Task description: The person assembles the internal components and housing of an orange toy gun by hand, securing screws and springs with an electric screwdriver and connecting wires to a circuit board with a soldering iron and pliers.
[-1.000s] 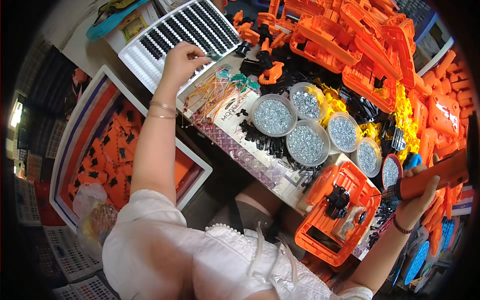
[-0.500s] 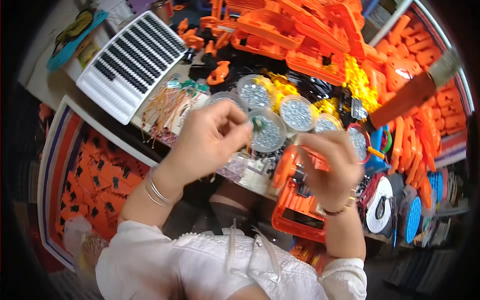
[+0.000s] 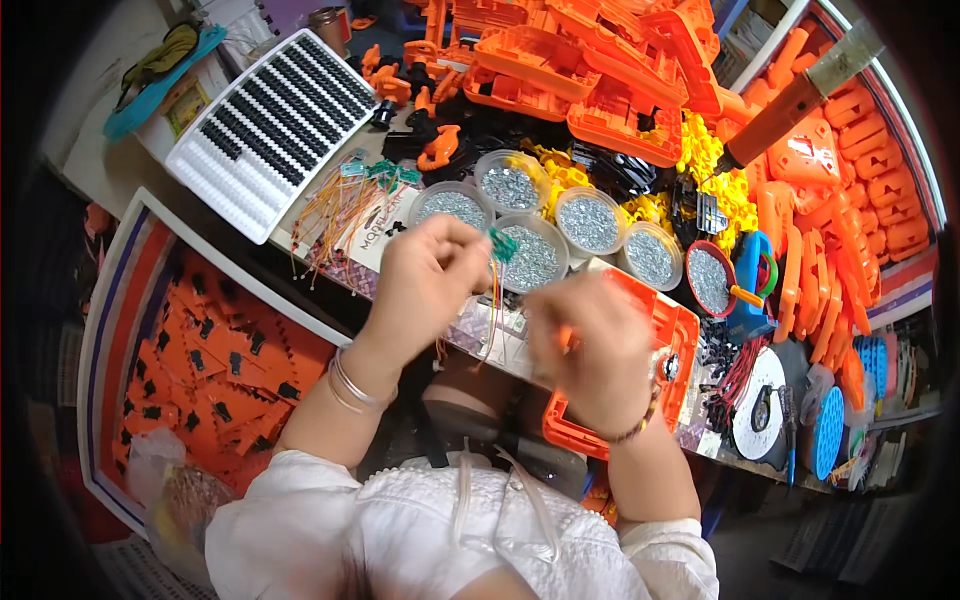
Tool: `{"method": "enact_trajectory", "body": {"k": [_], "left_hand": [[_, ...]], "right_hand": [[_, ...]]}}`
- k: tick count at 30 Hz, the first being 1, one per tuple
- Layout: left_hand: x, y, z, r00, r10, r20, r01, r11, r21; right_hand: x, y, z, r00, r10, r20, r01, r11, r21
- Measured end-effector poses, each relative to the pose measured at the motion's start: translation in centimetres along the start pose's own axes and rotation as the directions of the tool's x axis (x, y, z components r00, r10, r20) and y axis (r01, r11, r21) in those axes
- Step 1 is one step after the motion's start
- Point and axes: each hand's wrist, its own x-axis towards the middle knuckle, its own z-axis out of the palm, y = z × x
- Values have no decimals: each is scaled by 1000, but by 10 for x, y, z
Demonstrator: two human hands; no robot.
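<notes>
Pinched between the thumb and fingers of my left hand (image 3: 425, 285) is a small green circuit board (image 3: 503, 245). Thin red and yellow wires (image 3: 495, 305) dangle from it. My right hand (image 3: 598, 345) is smeared by motion, so its fingers cannot be read; it hovers over the left part of an open orange plastic casing (image 3: 678, 325). The casing lies at the table's near edge, partly hidden by that hand. Just beyond both hands stand several round tubs of small silvery metal pieces (image 3: 528, 262).
A white tray (image 3: 215, 195) with rows of black pieces lies far left, beside more green boards with wires (image 3: 385, 175). Orange casings (image 3: 560, 65) pile up at the back. An orange-handled tool (image 3: 770, 125) hangs at right. A bin of orange parts (image 3: 215, 370) stands lower left.
My right hand has moved left and slightly nearer to me, uncovering the right part of the orange casing. My left hand keeps its pinch, and the green board shows more sharply.
</notes>
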Motion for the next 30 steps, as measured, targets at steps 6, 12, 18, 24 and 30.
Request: {"method": "enact_trajectory", "body": {"k": [6, 12, 18, 24, 30], "left_hand": [[-7, 4, -3, 988, -46, 147, 70, 984, -163], [8, 21, 17, 837, 0, 547, -129, 972, 198], [31, 19, 121, 429, 12, 903, -555, 793, 252], [15, -28, 191, 391, 52, 919, -750, 597, 285], [9, -21, 190, 308, 331, 892, -911, 373, 176]], "right_hand": [[-17, -4, 2, 825, 558, 86, -553, 768, 324], [-62, -3, -22, 773, 533, 344, -634, 649, 420], [-124, -6, -84, 781, 371, 502, -588, 707, 392], [-212, 72, -120, 572, 783, -244, -820, 556, -139], [-242, 124, -131, 785, 533, -315, -606, 558, -567]]}}
